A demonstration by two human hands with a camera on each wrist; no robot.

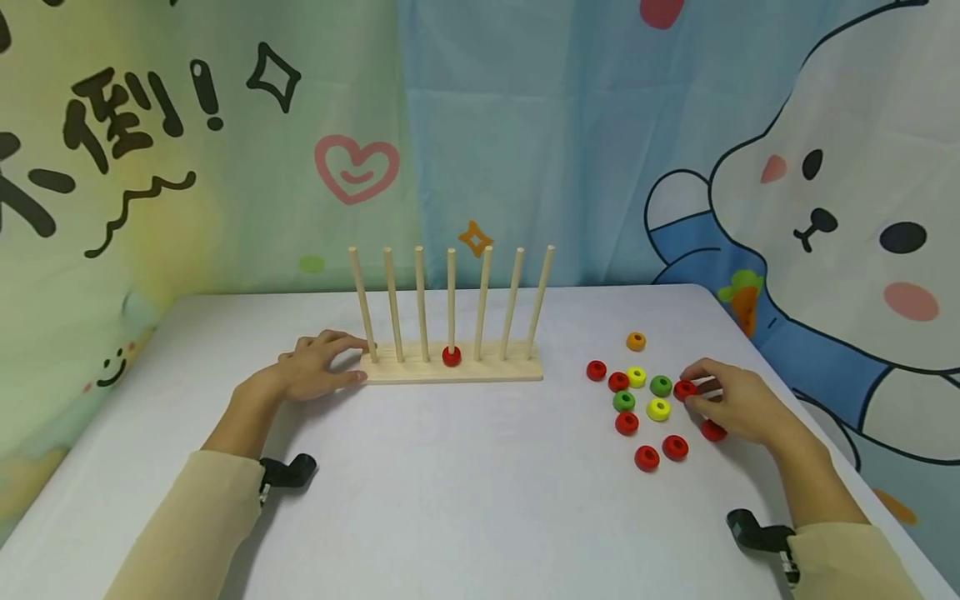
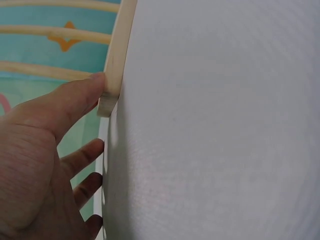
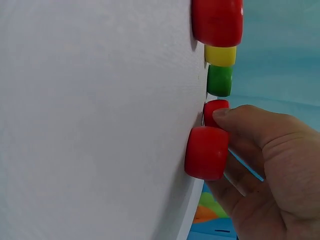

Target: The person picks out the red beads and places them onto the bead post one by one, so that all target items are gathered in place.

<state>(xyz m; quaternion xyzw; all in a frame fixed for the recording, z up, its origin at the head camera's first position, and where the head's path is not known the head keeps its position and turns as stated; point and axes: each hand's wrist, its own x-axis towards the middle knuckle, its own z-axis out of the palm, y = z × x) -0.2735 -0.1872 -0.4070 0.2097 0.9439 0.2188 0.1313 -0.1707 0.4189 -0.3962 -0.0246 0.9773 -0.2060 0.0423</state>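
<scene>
A wooden peg rack (image 1: 450, 372) with several upright pegs stands toward the back of the table, a red bead (image 1: 451, 357) at the foot of its middle peg. My left hand (image 1: 318, 367) holds the rack's left end between thumb and index finger; in the left wrist view the thumb (image 2: 82, 97) presses the base (image 2: 116, 60) while the other fingers stay spread. On the right, my right hand (image 1: 738, 400) pinches a red bead (image 1: 684, 390) at table level. Another red bead (image 3: 206, 153) sits close by the hand, partly hiding the pinched bead (image 3: 214, 111) in the right wrist view.
Loose beads lie scattered left of my right hand: several red ones (image 1: 647, 458), two yellow (image 1: 658, 409), two green (image 1: 661, 386) and an orange one (image 1: 636, 342). The white table (image 1: 465, 483) ends at a printed cloth backdrop (image 1: 510, 150).
</scene>
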